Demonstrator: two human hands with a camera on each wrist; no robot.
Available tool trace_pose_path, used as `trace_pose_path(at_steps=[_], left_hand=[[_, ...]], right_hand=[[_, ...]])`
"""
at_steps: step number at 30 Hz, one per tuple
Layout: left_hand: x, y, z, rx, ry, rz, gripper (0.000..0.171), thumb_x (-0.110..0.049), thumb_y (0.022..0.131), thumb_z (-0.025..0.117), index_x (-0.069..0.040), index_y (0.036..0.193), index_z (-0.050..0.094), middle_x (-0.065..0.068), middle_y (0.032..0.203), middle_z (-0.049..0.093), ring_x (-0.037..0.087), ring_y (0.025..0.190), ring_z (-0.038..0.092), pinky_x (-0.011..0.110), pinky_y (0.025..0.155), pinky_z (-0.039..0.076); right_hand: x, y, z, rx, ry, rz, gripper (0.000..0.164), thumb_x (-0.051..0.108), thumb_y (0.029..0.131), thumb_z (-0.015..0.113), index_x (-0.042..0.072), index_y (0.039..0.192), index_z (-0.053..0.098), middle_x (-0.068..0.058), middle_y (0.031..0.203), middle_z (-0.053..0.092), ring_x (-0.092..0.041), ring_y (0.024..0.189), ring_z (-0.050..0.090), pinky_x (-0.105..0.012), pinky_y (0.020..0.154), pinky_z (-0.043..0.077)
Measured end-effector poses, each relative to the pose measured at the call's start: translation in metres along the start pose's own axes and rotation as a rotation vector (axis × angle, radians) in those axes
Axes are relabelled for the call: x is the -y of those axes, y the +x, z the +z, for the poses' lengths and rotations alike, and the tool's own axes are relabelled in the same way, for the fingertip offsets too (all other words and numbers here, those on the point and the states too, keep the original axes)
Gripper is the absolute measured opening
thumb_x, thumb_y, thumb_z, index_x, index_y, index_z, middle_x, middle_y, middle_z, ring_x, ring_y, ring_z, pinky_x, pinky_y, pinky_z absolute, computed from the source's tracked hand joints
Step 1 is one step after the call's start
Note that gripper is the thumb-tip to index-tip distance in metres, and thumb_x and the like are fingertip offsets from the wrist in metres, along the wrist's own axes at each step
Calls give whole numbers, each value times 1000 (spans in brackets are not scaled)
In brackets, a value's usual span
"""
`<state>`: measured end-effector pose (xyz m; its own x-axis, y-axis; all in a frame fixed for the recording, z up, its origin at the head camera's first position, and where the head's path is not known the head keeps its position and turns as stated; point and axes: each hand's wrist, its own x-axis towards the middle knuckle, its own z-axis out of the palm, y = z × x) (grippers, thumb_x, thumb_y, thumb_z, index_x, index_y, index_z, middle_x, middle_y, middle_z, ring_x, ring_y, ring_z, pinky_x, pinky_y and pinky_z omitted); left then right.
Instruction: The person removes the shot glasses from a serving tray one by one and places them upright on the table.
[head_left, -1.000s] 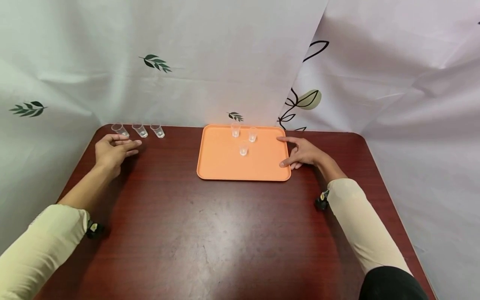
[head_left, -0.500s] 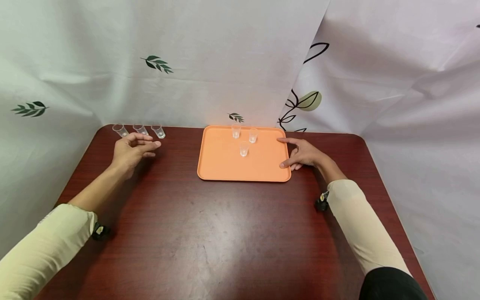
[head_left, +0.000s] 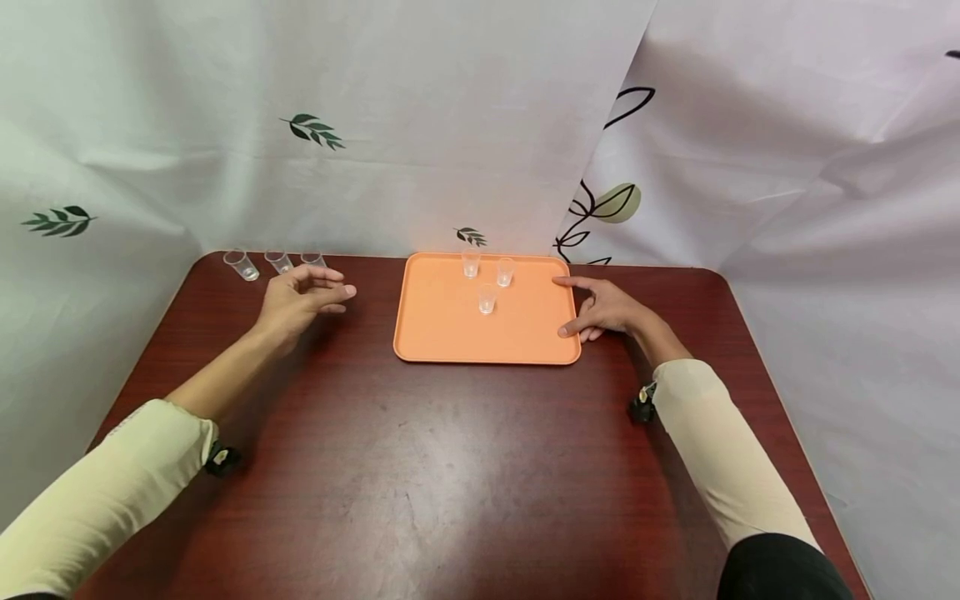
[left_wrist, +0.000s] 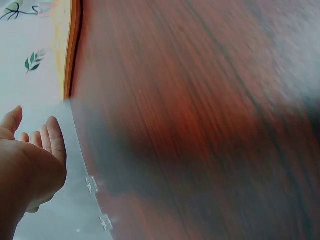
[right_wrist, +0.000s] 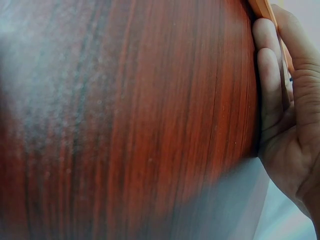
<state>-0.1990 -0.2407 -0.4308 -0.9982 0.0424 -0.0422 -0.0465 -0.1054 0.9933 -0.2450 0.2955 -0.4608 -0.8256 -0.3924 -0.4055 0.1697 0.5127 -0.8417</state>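
My left hand [head_left: 296,307] hovers over the far left of the table with its fingers loosely bent and nothing between them. Behind it stand three small clear plastic cups: an outer one [head_left: 242,265], a middle one [head_left: 278,262] and an inner one [head_left: 312,260] whose lower part the hand hides. An orange tray [head_left: 435,333] lies at the back centre, bearing three more such cups [head_left: 487,300]. At the tray's right edge my right hand [head_left: 603,307] grips the rim; in the right wrist view the thumb is above and fingers [right_wrist: 270,75] lie under the edge.
The dark red wooden table [head_left: 420,467] ends at a white leaf-print curtain [head_left: 390,125] just behind the tray and cups. More curtain closes in both sides. A bare stretch of table separates the left cups from the tray.
My left hand has moved right from the outer cup, past the middle one, to in front of the inner cup. The right hand, tray and cups have stayed put.
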Motion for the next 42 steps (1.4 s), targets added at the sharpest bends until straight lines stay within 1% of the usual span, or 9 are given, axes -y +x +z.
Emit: trace_pose_path(at_steps=[3, 8, 13, 16, 20, 25, 31, 37, 42], left_hand=[[2, 2, 8, 9, -4, 3, 23, 9, 94, 86, -4, 110, 77, -4, 98, 81, 8, 87, 83, 29, 80, 72], [4, 5, 22, 22, 16, 4, 24, 8, 94, 87, -12, 106, 79, -5, 102, 81, 7, 90, 83, 28, 84, 71], [6, 6, 33, 45, 18, -4, 26, 9, 95, 85, -13, 108, 80, -7, 104, 81, 5, 92, 83, 26, 87, 70], [7, 7, 40, 58, 68, -9, 25, 6, 95, 87, -10, 113, 79, -10, 104, 81, 3, 94, 82, 23, 88, 70], [10, 9, 50, 61, 181, -13, 34, -2, 95, 90, 1, 125, 74, -12, 105, 82, 0, 97, 80, 18, 89, 67], [13, 13, 63, 83, 229, -13, 50, -5, 95, 91, 13, 136, 67, 1, 115, 82, 2, 100, 79, 17, 91, 66], [15, 16, 76, 108, 252, -12, 54, -3, 95, 90, 13, 141, 66, 11, 126, 79, 2, 101, 78, 18, 90, 66], [18, 19, 91, 130, 262, -30, 55, -3, 94, 90, 10, 141, 67, 27, 138, 74, 1, 100, 78, 17, 88, 66], [21, 22, 107, 158, 252, -52, 57, -4, 93, 92, 9, 143, 67, 31, 143, 71, 3, 102, 77, 18, 88, 67]], right_hand=[[0, 0, 1, -1, -1, 5, 106, 9, 86, 100, 25, 174, 44, -4, 66, 72, -11, 54, 70, -26, 55, 62], [0, 1, 1, 0, -2, 11, 106, 9, 86, 100, 26, 174, 43, -4, 66, 72, -11, 54, 70, -26, 55, 62], [1, 0, 2, 1, -7, 11, 107, 10, 85, 100, 26, 175, 43, -4, 65, 71, -12, 54, 70, -27, 56, 63], [1, 0, 2, -5, -12, 14, 107, 10, 85, 101, 26, 174, 43, -4, 64, 71, -12, 55, 71, -27, 56, 63], [0, 0, 2, -9, -13, 17, 107, 10, 85, 101, 27, 174, 44, -4, 63, 70, -13, 55, 71, -27, 56, 63], [-2, 0, 1, -11, -19, 12, 107, 11, 85, 101, 27, 174, 44, -4, 64, 70, -13, 55, 71, -27, 56, 63], [-2, 0, -1, -6, -21, 10, 109, 12, 85, 102, 27, 175, 43, -5, 64, 71, -14, 55, 71, -28, 56, 64], [-2, 0, -1, -7, -18, 7, 108, 12, 84, 102, 26, 175, 43, -5, 64, 71, -13, 55, 72, -28, 56, 64], [-1, 1, -1, -7, -19, 8, 108, 11, 85, 101, 26, 174, 43, -4, 64, 71, -13, 55, 72, -28, 55, 64]])
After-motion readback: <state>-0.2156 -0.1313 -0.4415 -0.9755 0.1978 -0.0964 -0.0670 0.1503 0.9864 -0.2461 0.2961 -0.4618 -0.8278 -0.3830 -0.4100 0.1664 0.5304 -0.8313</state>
